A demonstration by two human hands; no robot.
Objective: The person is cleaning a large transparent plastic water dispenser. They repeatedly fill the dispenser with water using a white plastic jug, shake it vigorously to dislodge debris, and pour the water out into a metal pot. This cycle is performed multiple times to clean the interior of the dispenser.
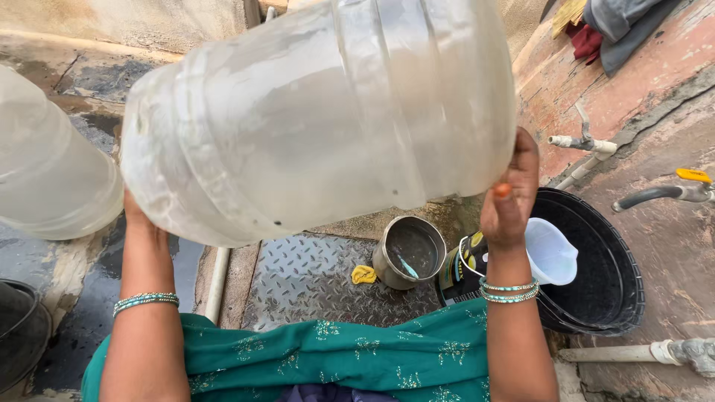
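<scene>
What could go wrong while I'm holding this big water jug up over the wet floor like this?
The large translucent jug is held tilted, with the left hand under its base and the right hand at its side; a wet grip might slip, dropping it. Directly below stand a steel pot and a dark tin, which it could knock over. The floor looks wet, so footing may be slippery.
</scene>
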